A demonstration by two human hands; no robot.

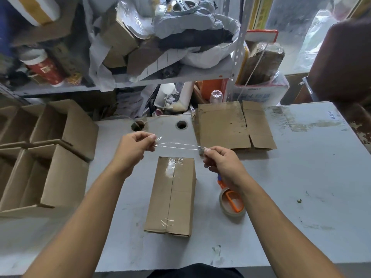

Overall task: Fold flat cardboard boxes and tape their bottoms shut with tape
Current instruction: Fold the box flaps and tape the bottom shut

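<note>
A folded cardboard box stands on the grey table, its closed flaps facing up with clear tape at the far and near ends of the seam. Above its far end, a strip of clear tape is stretched between my two hands. My left hand pinches the strip's left end and my right hand pinches its right end. A tape roll with an orange dispenser lies on the table right of the box, under my right wrist. A stack of flat cardboard boxes lies at the table's far side.
Several open assembled boxes stand in a group left of the table. Two round holes pierce the table's far edge. Cluttered metal shelves with bags and cartons rise behind. A dark chair back stands at the right.
</note>
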